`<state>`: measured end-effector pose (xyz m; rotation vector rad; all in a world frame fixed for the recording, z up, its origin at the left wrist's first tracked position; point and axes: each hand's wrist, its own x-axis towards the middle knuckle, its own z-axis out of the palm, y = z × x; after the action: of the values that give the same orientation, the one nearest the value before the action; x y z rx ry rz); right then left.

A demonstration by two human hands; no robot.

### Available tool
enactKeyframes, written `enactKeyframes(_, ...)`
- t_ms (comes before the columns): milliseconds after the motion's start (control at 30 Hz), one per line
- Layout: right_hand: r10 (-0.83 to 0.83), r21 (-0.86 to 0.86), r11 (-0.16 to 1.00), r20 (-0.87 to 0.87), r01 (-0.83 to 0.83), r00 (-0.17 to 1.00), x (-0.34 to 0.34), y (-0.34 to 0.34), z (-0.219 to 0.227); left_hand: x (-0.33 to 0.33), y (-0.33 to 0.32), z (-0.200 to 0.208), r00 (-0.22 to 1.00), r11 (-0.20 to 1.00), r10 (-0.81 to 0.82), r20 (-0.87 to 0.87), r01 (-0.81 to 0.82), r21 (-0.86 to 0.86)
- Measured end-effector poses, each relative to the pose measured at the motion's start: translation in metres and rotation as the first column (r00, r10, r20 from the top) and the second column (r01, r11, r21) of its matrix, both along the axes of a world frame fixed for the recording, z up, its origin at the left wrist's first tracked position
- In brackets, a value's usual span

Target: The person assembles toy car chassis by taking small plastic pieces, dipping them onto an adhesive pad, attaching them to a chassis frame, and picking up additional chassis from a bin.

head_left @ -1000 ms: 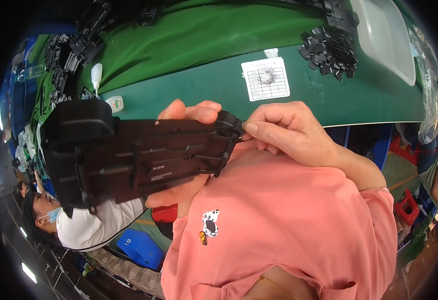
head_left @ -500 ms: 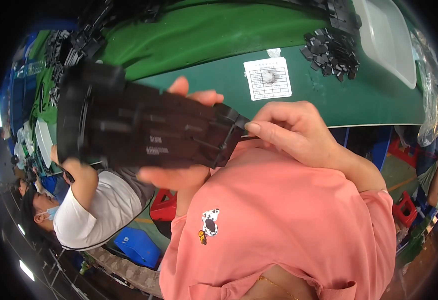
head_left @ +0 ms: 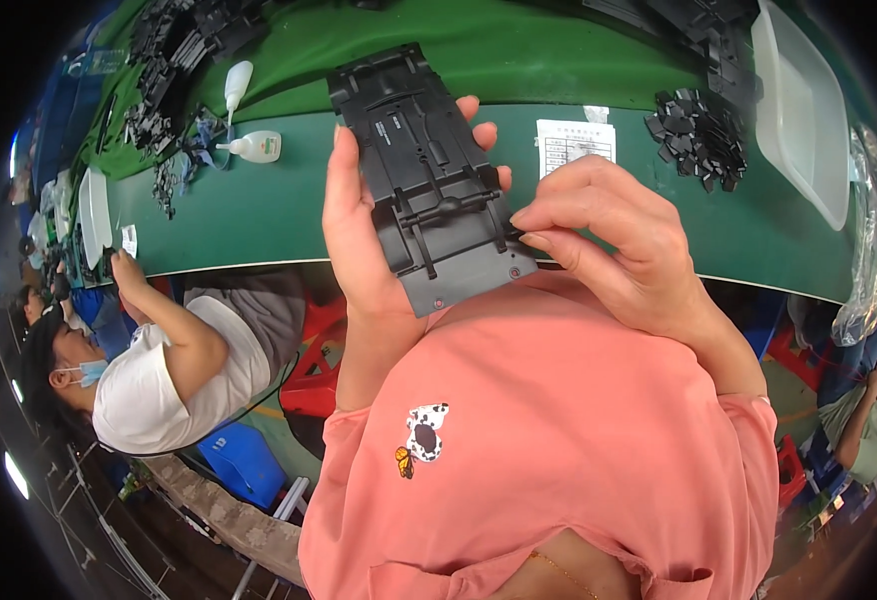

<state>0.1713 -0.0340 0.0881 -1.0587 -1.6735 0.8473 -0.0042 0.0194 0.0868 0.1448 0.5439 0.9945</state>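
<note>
A dark green worktable (head_left: 249, 222), partly draped in brighter green cloth (head_left: 299, 52), spans the view, red stools (head_left: 311, 392) standing beside it on a green floor (head_left: 279, 432), while white lights (head_left: 17, 475) glow in the dimness at far left.

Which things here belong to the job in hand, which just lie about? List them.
Job, likely: black part in left hand, right hand at its edge; possibly heaped small black pieces.
Lying about, likely: two white bottles; printed sheet; translucent tub.
</note>
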Motion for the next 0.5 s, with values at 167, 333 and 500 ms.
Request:
enactKeyframes(167,-0.046,-0.341,0.939,-0.233,-0.037,0.971,-0.0047,-0.0034,0.0015,-0.0024,-0.0002,-0.0030,1.000,0.997,-0.006,-0.006,0.005,-0.071)
enactKeyframes(333,-0.101,-0.467,0.878,-0.393,-0.104,0.914,-0.0064,0.0001,-0.0016,-0.0063,0.0045,-0.0055,0.998,0.992,-0.028,0.057,0.035,-0.120)
enactKeyframes(500,-0.079,-0.452,0.888,-0.344,-0.091,0.936,-0.0084,0.0039,-0.0050,-0.0081,0.0059,-0.0061,0.994,0.989,-0.020,0.111,0.036,-0.143)
